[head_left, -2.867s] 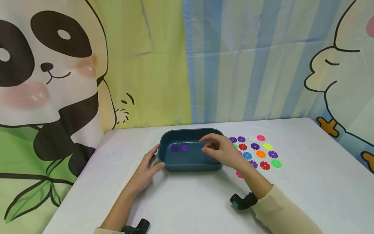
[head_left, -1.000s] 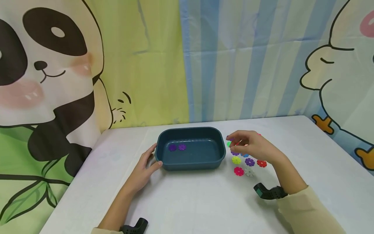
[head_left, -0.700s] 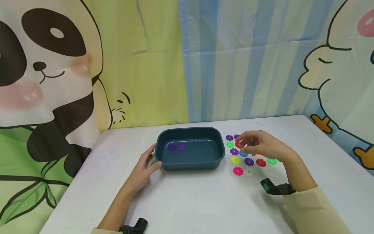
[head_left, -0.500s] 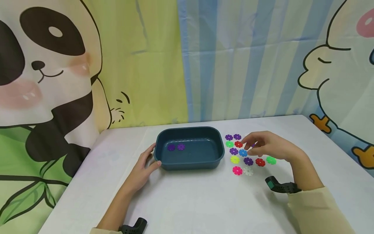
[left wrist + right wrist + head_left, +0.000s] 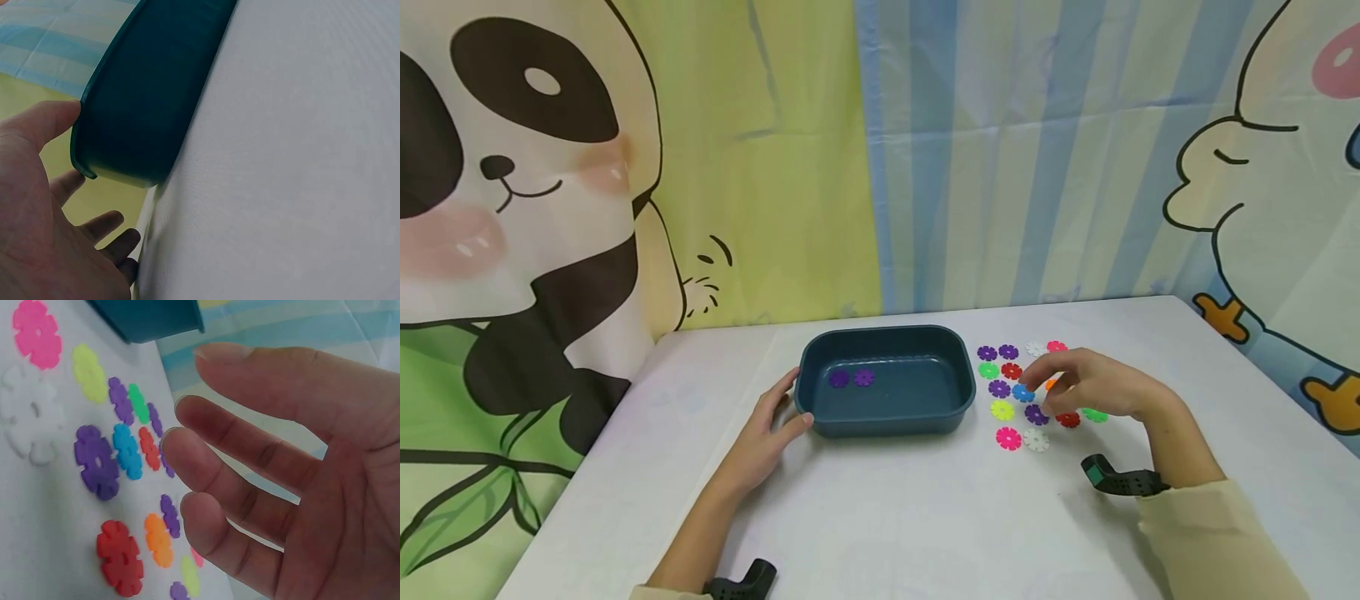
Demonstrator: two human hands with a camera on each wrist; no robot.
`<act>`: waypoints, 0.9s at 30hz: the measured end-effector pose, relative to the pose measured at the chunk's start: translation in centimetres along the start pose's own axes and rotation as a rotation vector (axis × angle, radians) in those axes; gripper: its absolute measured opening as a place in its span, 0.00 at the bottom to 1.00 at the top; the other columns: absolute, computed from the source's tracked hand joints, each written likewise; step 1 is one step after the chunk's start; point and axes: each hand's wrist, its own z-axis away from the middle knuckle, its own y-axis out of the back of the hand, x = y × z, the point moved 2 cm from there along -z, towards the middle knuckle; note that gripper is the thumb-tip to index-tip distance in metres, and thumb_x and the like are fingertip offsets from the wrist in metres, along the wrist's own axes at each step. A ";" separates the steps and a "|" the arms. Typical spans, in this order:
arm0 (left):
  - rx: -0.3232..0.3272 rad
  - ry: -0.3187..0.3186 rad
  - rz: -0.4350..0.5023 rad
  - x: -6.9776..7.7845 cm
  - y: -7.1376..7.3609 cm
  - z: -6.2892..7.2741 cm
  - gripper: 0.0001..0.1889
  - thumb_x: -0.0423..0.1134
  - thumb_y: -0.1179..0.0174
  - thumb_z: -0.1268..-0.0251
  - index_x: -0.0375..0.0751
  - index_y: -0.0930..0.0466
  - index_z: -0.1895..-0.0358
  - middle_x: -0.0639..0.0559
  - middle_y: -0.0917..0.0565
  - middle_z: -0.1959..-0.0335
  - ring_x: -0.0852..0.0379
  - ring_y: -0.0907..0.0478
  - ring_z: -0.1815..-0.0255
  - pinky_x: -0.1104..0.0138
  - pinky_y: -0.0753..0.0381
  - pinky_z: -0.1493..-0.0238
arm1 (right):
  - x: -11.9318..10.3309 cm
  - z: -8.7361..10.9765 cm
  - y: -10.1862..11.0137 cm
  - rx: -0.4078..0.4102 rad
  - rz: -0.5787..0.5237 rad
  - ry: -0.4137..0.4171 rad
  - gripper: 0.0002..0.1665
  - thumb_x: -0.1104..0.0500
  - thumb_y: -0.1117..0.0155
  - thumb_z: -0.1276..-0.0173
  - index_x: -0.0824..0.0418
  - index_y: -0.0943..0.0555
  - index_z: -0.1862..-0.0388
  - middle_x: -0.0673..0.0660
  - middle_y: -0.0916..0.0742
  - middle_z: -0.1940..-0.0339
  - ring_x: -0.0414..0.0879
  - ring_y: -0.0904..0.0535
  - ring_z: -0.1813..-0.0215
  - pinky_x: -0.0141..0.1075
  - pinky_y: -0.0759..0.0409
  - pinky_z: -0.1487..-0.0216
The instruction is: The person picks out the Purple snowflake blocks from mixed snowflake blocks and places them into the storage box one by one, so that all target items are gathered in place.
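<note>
A dark teal tray (image 5: 887,425) stands on the table, with two purple flower-shaped plastic discs (image 5: 863,377) lying inside. At its left end my left hand (image 5: 766,442) rests against the rim, thumb and index fingertip at the corner in the left wrist view; the other fingers are spread apart from it. My right hand (image 5: 1101,383) hovers over the discs right of the tray, fingers loosely bent, nothing between them in the right wrist view. Nearest its fingertips in the head view are a blue disc (image 5: 1022,393) and a purple disc (image 5: 1035,415). The hand hides part of the group.
Around the right hand lie several more flat discs, among them a pink disc (image 5: 1008,438), a white disc (image 5: 1036,439), a yellow disc (image 5: 1002,410) and a red disc (image 5: 1067,419). Behind the white-covered table (image 5: 910,517) hangs a printed curtain (image 5: 775,167).
My right hand has moved from over the tray to the right, above the loose discs, then dipped slightly with thumb and fingers farther apart. My left hand stays at the tray's rim.
</note>
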 end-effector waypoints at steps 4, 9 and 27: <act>-0.002 -0.005 -0.006 0.1 0.0 0.0 0.38 0.47 0.42 0.23 0.59 0.49 0.16 0.43 0.50 0.15 0.34 0.51 0.15 0.33 0.55 0.20 | 0.8 -0.6 -0.4 -0.021 0.012 -0.030 0.27 0.61 0.22 0.41 0.57 0.15 0.41 0.61 0.16 0.40 0.50 0.17 0.52 0.41 0.14 0.54; -0.003 -0.011 -0.011 0.1 0.1 0.0 0.38 0.47 0.42 0.23 0.58 0.49 0.16 0.42 0.50 0.15 0.33 0.51 0.15 0.33 0.54 0.20 | 1.7 -0.9 -0.8 -0.042 0.015 -0.051 0.26 0.62 0.22 0.42 0.56 0.14 0.42 0.60 0.16 0.42 0.51 0.20 0.51 0.41 0.16 0.57; -0.008 -0.010 0.006 0.3 0.2 0.0 0.38 0.48 0.41 0.23 0.58 0.48 0.16 0.41 0.49 0.15 0.34 0.50 0.16 0.34 0.53 0.19 | 2.2 -1.4 -1.4 0.013 0.151 -0.078 0.23 0.62 0.20 0.45 0.51 0.12 0.48 0.57 0.15 0.45 0.56 0.25 0.40 0.42 0.14 0.54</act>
